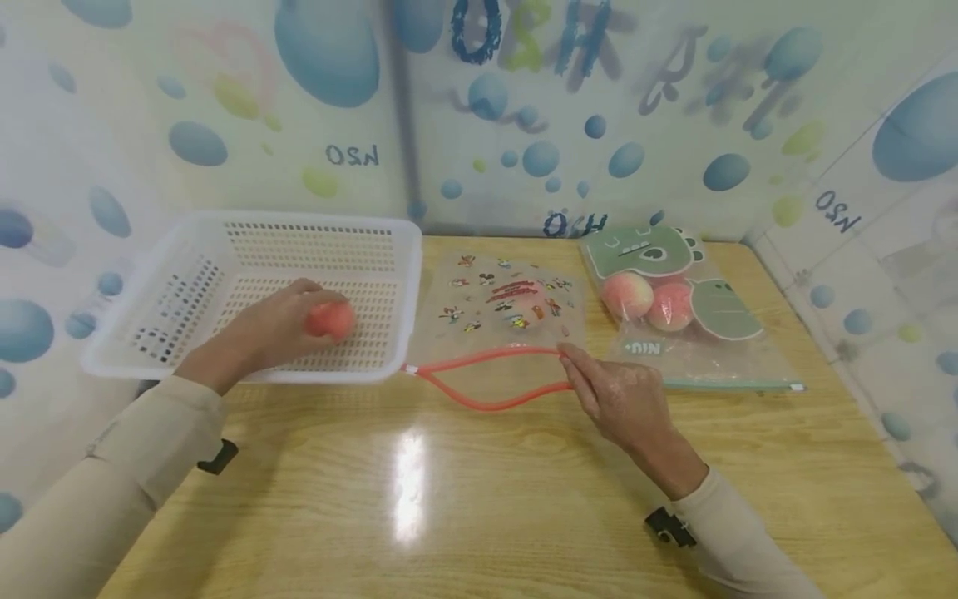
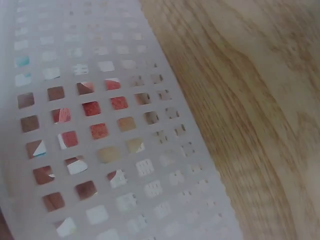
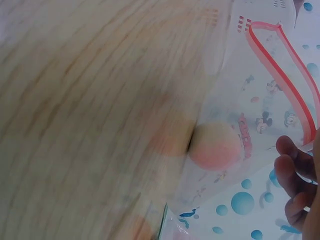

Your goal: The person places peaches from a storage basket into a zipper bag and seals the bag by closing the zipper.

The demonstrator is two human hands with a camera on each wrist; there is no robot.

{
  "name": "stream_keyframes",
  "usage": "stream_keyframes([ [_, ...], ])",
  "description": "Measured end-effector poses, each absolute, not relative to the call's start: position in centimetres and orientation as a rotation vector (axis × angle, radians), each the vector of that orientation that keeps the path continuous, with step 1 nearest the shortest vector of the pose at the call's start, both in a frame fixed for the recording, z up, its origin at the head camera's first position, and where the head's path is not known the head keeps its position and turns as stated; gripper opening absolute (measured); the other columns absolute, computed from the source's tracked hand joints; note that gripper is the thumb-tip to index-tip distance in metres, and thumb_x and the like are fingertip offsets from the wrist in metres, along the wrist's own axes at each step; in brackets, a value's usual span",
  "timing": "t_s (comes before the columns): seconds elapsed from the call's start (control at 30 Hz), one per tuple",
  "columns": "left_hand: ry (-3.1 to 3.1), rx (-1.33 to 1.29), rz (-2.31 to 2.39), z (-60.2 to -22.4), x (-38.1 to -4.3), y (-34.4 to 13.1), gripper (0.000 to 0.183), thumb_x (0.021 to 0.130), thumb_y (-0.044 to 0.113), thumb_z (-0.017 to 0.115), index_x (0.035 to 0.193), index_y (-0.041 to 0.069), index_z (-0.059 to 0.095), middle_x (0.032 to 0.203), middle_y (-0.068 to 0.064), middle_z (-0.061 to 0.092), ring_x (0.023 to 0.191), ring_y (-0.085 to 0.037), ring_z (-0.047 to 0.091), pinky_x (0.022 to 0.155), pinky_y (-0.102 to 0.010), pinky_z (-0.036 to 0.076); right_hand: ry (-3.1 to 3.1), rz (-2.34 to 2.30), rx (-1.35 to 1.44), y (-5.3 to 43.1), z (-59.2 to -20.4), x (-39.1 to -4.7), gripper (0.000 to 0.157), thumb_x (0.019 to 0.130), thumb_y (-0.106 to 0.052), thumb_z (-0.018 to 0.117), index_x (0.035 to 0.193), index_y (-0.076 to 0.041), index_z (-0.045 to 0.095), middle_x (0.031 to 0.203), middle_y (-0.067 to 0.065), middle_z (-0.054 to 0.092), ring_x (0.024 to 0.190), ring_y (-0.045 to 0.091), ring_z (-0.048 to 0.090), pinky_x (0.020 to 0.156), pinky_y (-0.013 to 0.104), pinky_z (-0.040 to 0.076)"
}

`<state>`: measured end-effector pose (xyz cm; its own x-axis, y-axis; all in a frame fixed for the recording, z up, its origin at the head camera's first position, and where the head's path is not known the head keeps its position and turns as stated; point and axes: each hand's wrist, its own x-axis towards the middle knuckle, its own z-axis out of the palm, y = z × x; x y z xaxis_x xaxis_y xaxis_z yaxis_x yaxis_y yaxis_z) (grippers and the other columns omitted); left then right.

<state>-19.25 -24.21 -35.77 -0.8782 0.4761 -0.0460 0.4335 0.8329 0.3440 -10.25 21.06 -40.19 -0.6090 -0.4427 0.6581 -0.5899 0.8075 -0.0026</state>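
My left hand (image 1: pixel 273 329) reaches into the white plastic basket (image 1: pixel 410 308) and holds a red peach (image 1: pixel 333 321) above its floor. Through the basket's holes in the left wrist view, red and yellow patches of the peach (image 2: pixel 99 131) show. My right hand (image 1: pixel 629 403) pinches the right end of the red zip edge on a clear zip bag (image 1: pixel 449 291) printed with cartoon figures. The bag's mouth gapes, its two red strips apart. One peach (image 3: pixel 215 145) lies inside that bag, plain in the right wrist view.
To the right lies a second zip bag (image 1: pixel 718 362) with green cartoon prints and a green zip edge; two peaches (image 1: pixel 629 295) show inside. Everything stands on a wood-grain table (image 1: pixel 479 499). A patterned curtain (image 1: pixel 479 141) rises behind its back edge.
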Motion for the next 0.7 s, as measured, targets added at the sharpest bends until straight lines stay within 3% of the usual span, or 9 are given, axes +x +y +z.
stream_keyframes([
  [0.13, 2.888, 0.733, 0.489, -35.9, -19.0, -24.4, 0.057, 0.087, 0.022, 0.08, 0.138, 0.008, 0.059, 0.127, -0.023, 0.057, 0.111, -0.039, 0.058, 0.088, -0.061, 0.05, -2.275, 0.286, 0.756, 21.2, -40.1, -10.5, 0.047, 0.11, -0.037, 0.04, 0.116, -0.006, 0.075, 0.048, -0.005, 0.039, 0.043, 0.006, 0.021, 0.036, 0.025, 0.017],
  [0.33, 2.92, 0.722, 0.46, -36.0, -19.1, -24.4, 0.058, 0.084, 0.023, 0.081, 0.135, 0.007, 0.06, 0.129, -0.022, 0.059, 0.117, -0.039, 0.056, 0.095, -0.062, 0.046, -2.265, 0.304, 0.762, 21.1, -40.2, -10.4, 0.047, 0.11, -0.039, 0.04, 0.115, -0.008, 0.076, 0.049, -0.002, 0.052, 0.041, 0.006, 0.025, 0.036, 0.024, 0.019],
  [0.7, 2.998, 0.734, 0.569, -35.1, -18.3, -24.2, 0.06, 0.082, 0.024, 0.084, 0.136, 0.01, 0.061, 0.129, -0.02, 0.059, 0.117, -0.038, 0.055, 0.096, -0.061, 0.044, -2.276, 0.3, 0.756, 20.5, -40.5, -10.2, 0.049, 0.11, -0.04, 0.037, 0.116, -0.009, 0.076, 0.048, -0.006, 0.046, 0.044, 0.004, 0.022, 0.037, 0.023, 0.017],
])
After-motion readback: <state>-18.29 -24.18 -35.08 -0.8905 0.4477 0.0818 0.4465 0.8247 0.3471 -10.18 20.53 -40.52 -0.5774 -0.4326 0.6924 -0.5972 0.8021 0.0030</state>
